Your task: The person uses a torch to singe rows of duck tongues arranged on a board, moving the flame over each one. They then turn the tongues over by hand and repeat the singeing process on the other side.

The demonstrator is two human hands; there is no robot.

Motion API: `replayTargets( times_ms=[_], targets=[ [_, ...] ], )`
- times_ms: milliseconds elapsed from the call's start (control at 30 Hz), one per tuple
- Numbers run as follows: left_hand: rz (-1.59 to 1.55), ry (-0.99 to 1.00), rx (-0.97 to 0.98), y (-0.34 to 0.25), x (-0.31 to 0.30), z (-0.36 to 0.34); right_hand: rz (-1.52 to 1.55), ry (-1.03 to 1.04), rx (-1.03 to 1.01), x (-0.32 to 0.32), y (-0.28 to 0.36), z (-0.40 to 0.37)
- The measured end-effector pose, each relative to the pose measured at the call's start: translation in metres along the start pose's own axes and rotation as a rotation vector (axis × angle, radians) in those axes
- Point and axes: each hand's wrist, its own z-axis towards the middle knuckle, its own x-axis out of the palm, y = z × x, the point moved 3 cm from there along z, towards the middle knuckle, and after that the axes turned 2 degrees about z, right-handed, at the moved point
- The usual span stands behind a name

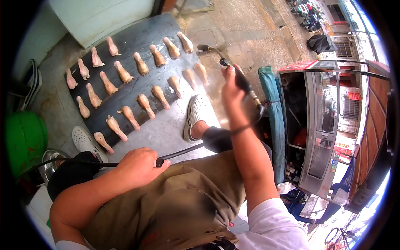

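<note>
**Wand held beside laid-out carcasses**

Landmark: the dark, flat rectangular sheet (137, 41) on the concrete floor.

Roughly twenty pale, plucked poultry carcasses (125, 73) are laid on the sheet in slanted rows, none touching another. A black metal wand with a small nozzle (243, 83) is gripped at its handle by the right hand (232, 89), fingers wrapped fully round. The nozzle is just beyond the sheet's right edge. A thin black rubber hose (183, 151) is clasped in the closed left hand (137, 166), on the near side of the sheet. No flame or spray is seen.

Progress, as judged: laying-out is complete. No carcass is visibly marked as treated, so every row is taken as pending.

Edges: one white perforated clog (196, 112) is planted by the sheet's near right corner, and another (85, 141) by its near left corner. A green plastic tub (25, 141) stands left of the sheet, and a grey metal cabinet (316, 125) stands well to its right. Bare concrete beyond the right edge gives room for swinging the wand.
</note>
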Motion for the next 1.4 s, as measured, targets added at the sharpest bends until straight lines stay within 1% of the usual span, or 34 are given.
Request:
replayTargets(
  times_ms=[67, 200, 333, 467, 600, 700, 800, 933, 1033, 1133, 1333, 1400],
  targets=[
    [0.003, 0.008, -0.004, -0.002, -0.003, 0.000, 0.004, 0.009, -0.040, 0.003, 0.007, 0.003],
    [-0.029, -0.034, 0.012, -0.005, -0.009, -0.001, -0.095, 0.132, -0.113, 0.009, 0.017, 0.024],
    [-0.082, -0.080, 0.028, -0.007, -0.015, -0.001, -0.137, 0.245, -0.107, 0.017, 0.036, 0.043],
    [-0.139, -0.126, 0.038, -0.008, -0.023, -0.002, -0.115, 0.290, -0.090, 0.029, 0.053, 0.057],
    [-0.187, -0.167, 0.034, -0.007, -0.029, -0.005, -0.165, 0.349, -0.052, 0.037, 0.057, 0.060],
    [-0.199, -0.198, 0.042, -0.003, -0.030, -0.007, -0.188, 0.328, -0.035, 0.044, 0.054, 0.060],
    [-0.213, -0.221, 0.054, -0.003, -0.031, -0.010, -0.295, 0.309, -0.115, 0.046, 0.047, 0.069],
    [-0.233, -0.229, 0.057, -0.003, -0.033, -0.010, -0.190, 0.304, -0.129, 0.051, 0.052, 0.072],
    [-0.233, -0.252, 0.061, -0.002, -0.034, -0.011, -0.145, 0.293, -0.096, 0.058, 0.061, 0.071],
    [-0.235, -0.242, 0.049, -0.002, -0.035, -0.012, -0.161, 0.293, -0.116, 0.061, 0.060, 0.075],
    [-0.249, -0.251, 0.056, -0.002, -0.036, -0.014, -0.344, 0.334, -0.167, 0.062, 0.063, 0.077],
    [-0.248, -0.254, 0.057, -0.002, -0.036, -0.014, -0.335, 0.322, -0.175, 0.063, 0.062, 0.077]
  ],
)
